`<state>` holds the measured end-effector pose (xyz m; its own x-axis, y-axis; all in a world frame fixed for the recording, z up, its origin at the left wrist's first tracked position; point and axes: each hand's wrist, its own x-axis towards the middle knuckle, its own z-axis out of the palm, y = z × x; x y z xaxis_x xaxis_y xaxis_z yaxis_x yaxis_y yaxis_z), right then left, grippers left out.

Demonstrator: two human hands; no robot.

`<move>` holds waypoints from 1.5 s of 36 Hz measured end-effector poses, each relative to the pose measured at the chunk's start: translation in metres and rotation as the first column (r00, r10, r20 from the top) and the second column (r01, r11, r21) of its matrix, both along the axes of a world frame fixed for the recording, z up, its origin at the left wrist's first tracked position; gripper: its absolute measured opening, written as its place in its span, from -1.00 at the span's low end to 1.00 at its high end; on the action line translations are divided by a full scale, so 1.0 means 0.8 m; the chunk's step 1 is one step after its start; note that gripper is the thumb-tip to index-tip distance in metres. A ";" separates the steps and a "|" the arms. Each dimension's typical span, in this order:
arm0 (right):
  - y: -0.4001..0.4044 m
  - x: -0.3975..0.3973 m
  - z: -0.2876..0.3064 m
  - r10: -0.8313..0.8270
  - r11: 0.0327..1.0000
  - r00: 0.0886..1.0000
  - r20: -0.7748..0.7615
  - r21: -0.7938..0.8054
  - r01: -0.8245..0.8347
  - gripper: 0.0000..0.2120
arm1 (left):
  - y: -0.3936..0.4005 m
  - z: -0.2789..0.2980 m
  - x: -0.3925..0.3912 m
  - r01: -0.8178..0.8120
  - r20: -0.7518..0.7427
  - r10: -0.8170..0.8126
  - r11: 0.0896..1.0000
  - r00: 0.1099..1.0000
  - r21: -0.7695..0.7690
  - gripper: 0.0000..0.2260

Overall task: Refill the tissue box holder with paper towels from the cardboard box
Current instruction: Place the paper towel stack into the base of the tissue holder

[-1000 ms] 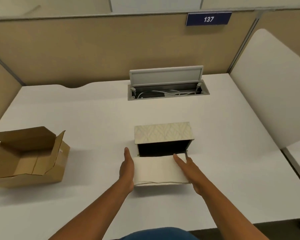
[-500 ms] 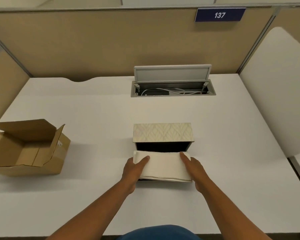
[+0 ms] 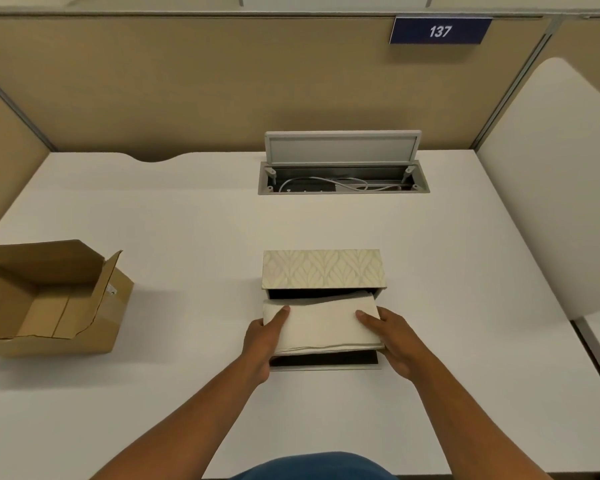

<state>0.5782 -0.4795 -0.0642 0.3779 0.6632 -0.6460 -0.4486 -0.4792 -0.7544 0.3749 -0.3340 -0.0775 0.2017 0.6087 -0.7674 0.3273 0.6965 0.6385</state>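
The tissue box holder (image 3: 321, 273), cream with a leaf pattern, lies on its side in the middle of the white desk, its dark open bottom facing me. A stack of white paper towels (image 3: 321, 323) sits partly inside that opening, its far edge under the holder's wall. My left hand (image 3: 262, 341) grips the stack's left end, thumb on top. My right hand (image 3: 392, 337) grips the right end the same way. The holder's flat bottom panel (image 3: 326, 362) lies under the stack. The cardboard box (image 3: 45, 306) stands open at the left and looks empty.
An open cable hatch (image 3: 343, 181) with a raised grey lid and white cables is set into the desk behind the holder. Beige partition walls close off the back and left. A white divider panel (image 3: 551, 188) rises on the right. The desk's near edge runs by my body.
Both hands have pushed the towel stack away from me, from in front of the holder into its opening. My thumbs moved onto the top of the stack.
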 end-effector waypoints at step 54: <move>0.007 -0.015 0.003 -0.094 0.986 0.977 0.191 -0.118 0.117 -0.68 | 0.019 0.009 0.090 0.889 -0.870 -0.484 -0.350 0.099 0.296 -0.22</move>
<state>0.5659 -0.4741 -0.0622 0.5616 0.5297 -0.6356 -0.3610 -0.5343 -0.7643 0.4470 -0.3190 -0.0699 0.9041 0.3053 -0.2989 0.3661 -0.9142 0.1737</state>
